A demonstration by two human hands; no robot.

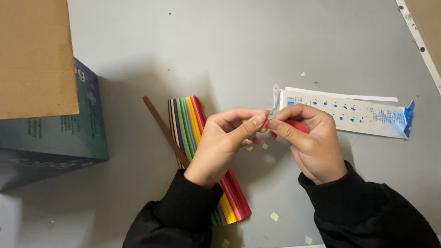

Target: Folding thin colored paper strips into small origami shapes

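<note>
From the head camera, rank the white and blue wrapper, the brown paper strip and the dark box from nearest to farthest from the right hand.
Measured from the right hand:
1. White and blue wrapper, just behind it, on the right.
2. Brown paper strip, past the left hand, beside the rainbow paper stack.
3. Dark box, far left edge.

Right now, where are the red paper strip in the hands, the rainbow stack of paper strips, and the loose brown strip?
Red paper strip (pixel 297 125), head view: exposed part beside right fingers.
Rainbow stack of paper strips (pixel 186 120), head view: upper fanned end.
Loose brown paper strip (pixel 161 123), head view: mid-length.
</note>
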